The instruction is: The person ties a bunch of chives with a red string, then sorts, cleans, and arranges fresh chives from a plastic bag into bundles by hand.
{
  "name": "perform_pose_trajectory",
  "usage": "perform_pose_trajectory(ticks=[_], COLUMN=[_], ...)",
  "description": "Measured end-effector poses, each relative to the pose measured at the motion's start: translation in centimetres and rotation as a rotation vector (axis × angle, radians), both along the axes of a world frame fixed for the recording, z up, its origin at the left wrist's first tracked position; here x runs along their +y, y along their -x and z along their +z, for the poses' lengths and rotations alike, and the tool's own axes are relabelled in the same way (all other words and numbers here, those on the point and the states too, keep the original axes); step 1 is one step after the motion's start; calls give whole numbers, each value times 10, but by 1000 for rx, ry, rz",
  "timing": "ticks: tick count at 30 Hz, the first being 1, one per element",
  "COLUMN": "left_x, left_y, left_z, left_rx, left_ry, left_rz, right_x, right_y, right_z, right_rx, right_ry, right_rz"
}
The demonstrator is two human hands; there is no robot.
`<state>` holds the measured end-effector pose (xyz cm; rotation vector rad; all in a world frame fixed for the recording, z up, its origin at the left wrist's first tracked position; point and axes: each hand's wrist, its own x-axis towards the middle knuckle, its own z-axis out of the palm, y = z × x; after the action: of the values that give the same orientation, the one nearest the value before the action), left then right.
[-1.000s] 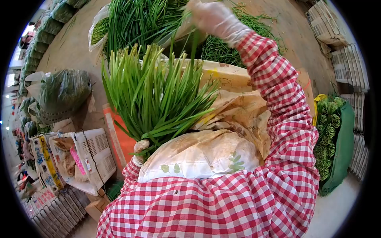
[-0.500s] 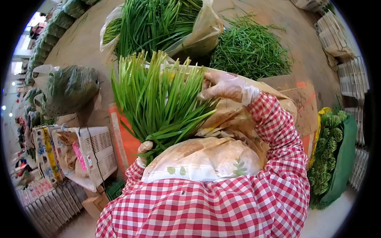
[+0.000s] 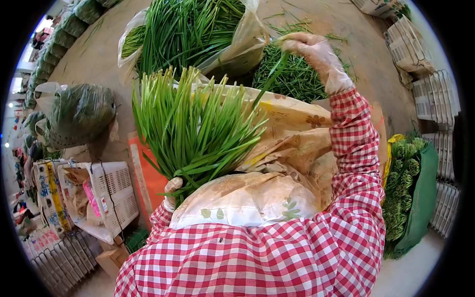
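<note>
A big bunch of garlic chives point(image 3: 198, 123) fans out in front of me, pale cut ends pointing away. My left hand point(image 3: 174, 186), gloved, is wrapped round the leafy tips, close to my body. Stretched out to the far right, my right hand point(image 3: 310, 52) wears a thin see-through glove. It pinches one long chive leaf point(image 3: 276, 75), which hangs down towards the bunch. Beneath that hand lies a heap of loose green leaves point(image 3: 297, 81) on the floor. A stained apron point(image 3: 242, 198) covers my lap.
Ahead, an open plastic sack point(image 3: 230, 54) holds many more chives point(image 3: 185, 37). On the left are a filled plastic bag point(image 3: 84, 114) and a white crate point(image 3: 116, 198). Bundled greens point(image 3: 401, 198) in a green wrap lie at the right, with stacked crates point(image 3: 433, 99) behind.
My right hand has moved from the bunch's right side up and away to the right, pulling a leaf out with it. My left hand keeps its hold on the bunch.
</note>
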<state>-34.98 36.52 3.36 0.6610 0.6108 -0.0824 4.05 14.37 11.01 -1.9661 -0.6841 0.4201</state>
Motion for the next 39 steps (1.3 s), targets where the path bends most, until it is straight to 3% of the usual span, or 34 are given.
perform_pose_trajectory(ticks=[2, 4, 5, 6, 7, 8, 9, 10, 11, 13, 15, 17, 19, 21, 23, 24, 25, 28, 29, 31, 32, 33, 34, 35, 37, 39], left_x=[0, -2, -5, -9, -17, -21, -26, -22, -19, -3, 9, 3, -21, -18, -25, -25, -26, -55, -62, -76, -85, -88, -89, -90, -71, -37], left_y=[1, -3, -6, -9, -14, -16, -19, -13, -7, -1, -8, -34, -80, -102, -124, -130, -139, -161, -174, -183, -183, -181, -180, -179, -174, -172], left_z=[3, 6, 10, 15, 24, 29, 33, 27, 21, -9, -35, -18, 46, 27, 29, 35, 29, 36, 38, 58, 69, 71, 89, 107, 106, 135], left_rx=[11, 36, 57, 80, 120, 142, 154, 134, 113, 10, -109, -192, -40, -188, -421, -2, -28, -383, -364, -366, -301, -453, -454, -449, -992, -1081], left_ry=[-12, -35, -46, -58, -68, -75, -87, -105, -123, -186, -255, -290, -636, -747, -1233, -1449, -1446, -1718, -1875, -1859, -1954, -1857, -1640, -1414, -1095, -940], left_rz=[14, 30, 48, 75, 113, 152, 186, 187, 188, 63, -86, -180, -135, -165, -231, -667, -659, -220, -368, -538, -513, -502, -668, -824, -868, -1109], right_x=[-10, -24, -28, -32, -13, -28, -16, -4, 5, 18, 34, 49, 59, 63, 61, 57, 58, 47, 44, 41, 40, 38, 33, 18, -8, -29], right_y=[-16, 3, 20, 39, 76, 97, 115, 135, 141, 163, 165, 167, 169, 169, 167, 163, 157, 131, 122, 111, 109, 107, 92, 77, 57, 50], right_z=[-27, -31, -28, -40, 0, -36, -35, -30, -44, -59, -54, -38, -49, -34, -38, -39, -45, -65, -68, -59, -39, -27, -34, -25, -9, 14], right_rx=[-657, -789, -597, -134, 311, 550, 435, 555, 395, 492, 961, 847, 942, 929, 879, 990, 1110, 1056, 1112, 1062, 1028, 992, 959, 1180, 1235, 1212], right_ry=[394, 721, 762, 398, 622, 295, 416, 302, 371, 39, -86, -148, -349, -428, -495, -513, -528, -653, -706, -734, -856, -979, -1045, -1044, -916, -771], right_rz=[-314, -260, -62, 128, 299, 463, 649, 753, 804, 700, 764, 522, 435, 414, 353, 274, 197, 171, 168, 146, 132, 116, 130, 421, 445, 428])
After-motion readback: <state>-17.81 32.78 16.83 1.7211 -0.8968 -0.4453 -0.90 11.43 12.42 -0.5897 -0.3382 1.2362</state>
